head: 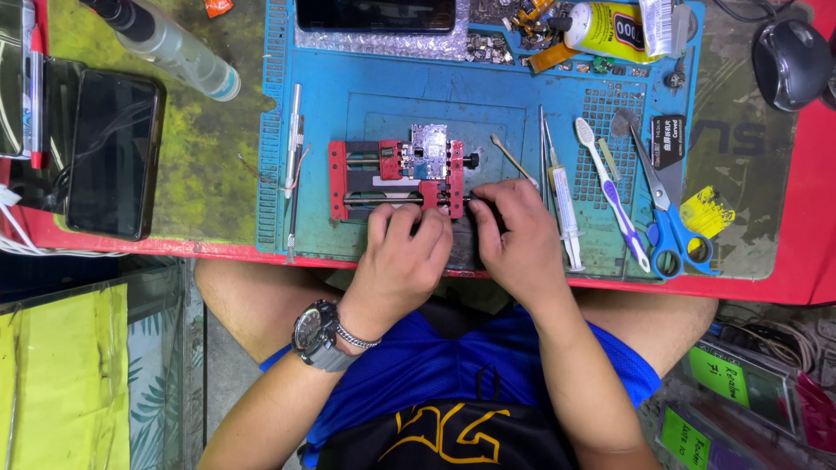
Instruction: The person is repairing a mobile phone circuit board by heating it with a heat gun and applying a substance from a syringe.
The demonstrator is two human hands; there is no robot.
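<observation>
Left hand point(402, 252) fingers point(409, 222) curled together, tips against near edge of red metal clamp fixture point(396, 178). Right hand point(514, 239) fingers pinch the dark guide rod's end. Judged: adjusting jaw; next needs fine, steady turning. Small glossy circuit board point(428, 150) sits clamped, on ribbed blue rubber mat point(366, 96).

Person seen from above, both forearms bare, no sleeves reaching the wrists. Left wrist wears a chunky dark grey watch point(315, 335) with a round dark dial and thick strap, plus a thin silver chain bracelet point(357, 337) just beside it toward the left hand point(402, 254); right hand point(514, 239) and wrist carry nothing, no rings visible. Clothing: bright blue shorts point(453, 370) over bare thighs, and a black garment point(444, 439) at bottom edge with a yellow-orange printed design, partly cut off.
</observation>
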